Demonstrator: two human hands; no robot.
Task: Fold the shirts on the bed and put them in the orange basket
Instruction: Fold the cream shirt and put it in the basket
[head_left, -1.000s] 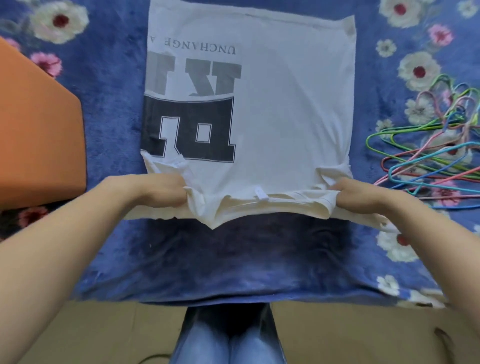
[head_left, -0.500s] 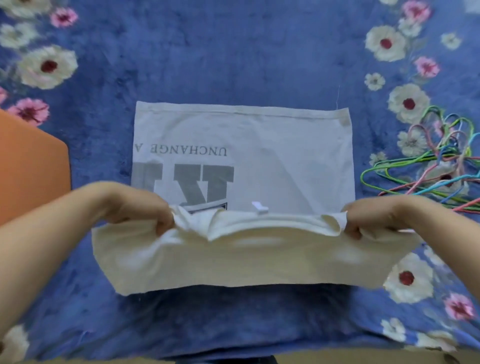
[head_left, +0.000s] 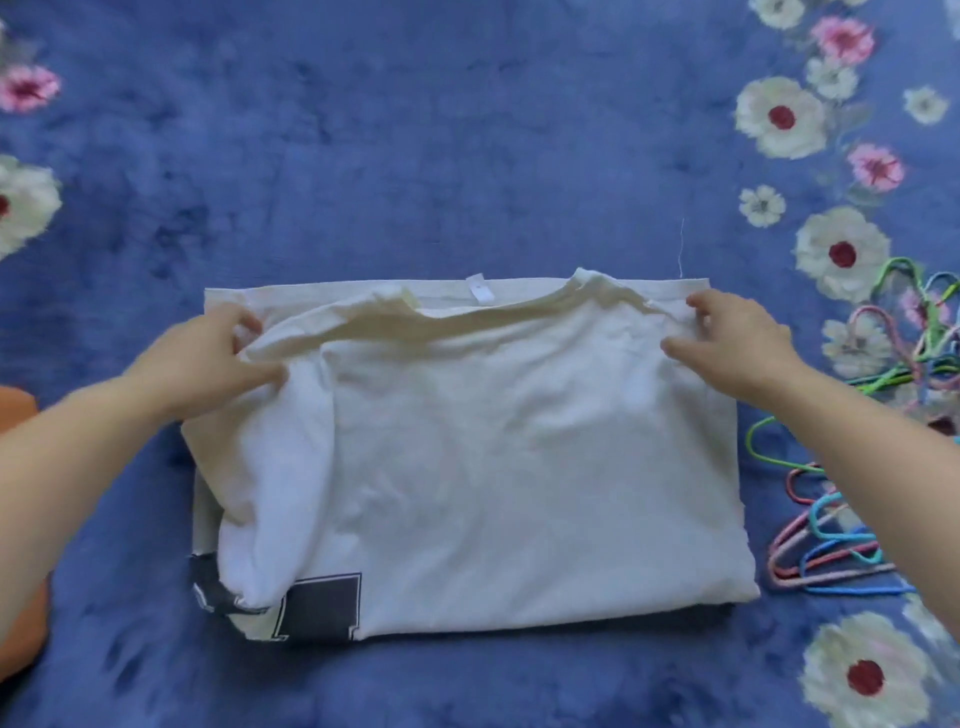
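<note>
The folded shirt (head_left: 493, 467) lies flat on the bed (head_left: 415, 156). The left hand (head_left: 208, 358) pinches its far left corner and the right hand (head_left: 737, 343) its far right. The orange basket (head_left: 23, 623) sits at the left edge, hangers (head_left: 841, 551) just right, open bed beyond.

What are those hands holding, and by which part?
Both hold the white shirt by its shoulder edge, either side of the collar: the left hand pinches the left end, the right hand the right end.
</note>
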